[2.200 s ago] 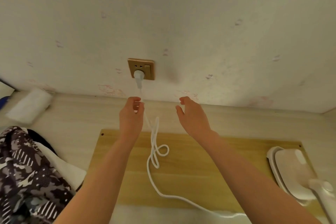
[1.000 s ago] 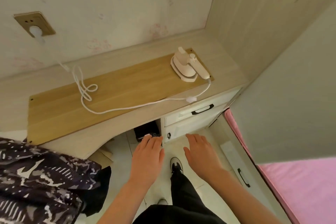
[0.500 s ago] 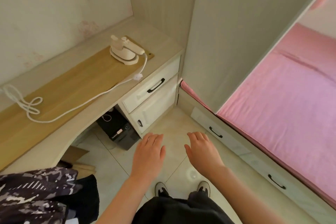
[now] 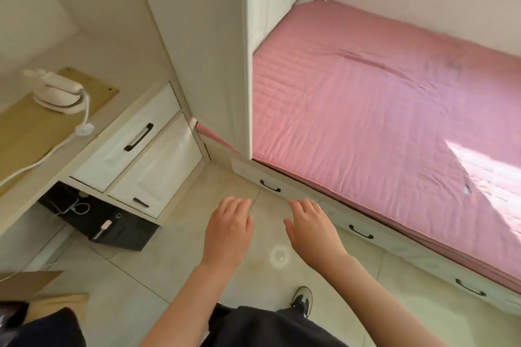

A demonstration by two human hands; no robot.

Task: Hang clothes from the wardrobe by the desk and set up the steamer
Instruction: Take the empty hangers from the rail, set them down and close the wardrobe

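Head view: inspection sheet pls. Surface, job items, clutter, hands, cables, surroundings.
Surface: desk with a wooden board on top.
Job's things: white steamer sits on the board; no clothes seen hanging.
Clutter: black computer tower under the desk; cardboard piece on the floor.
Hands: left hand and right hand open, empty, held over the floor tiles.
Cables: steamer cord trails left across the board, out of frame; thin white cable at the tower.
Surroundings: wardrobe panel, pink mattress, closed drawers.
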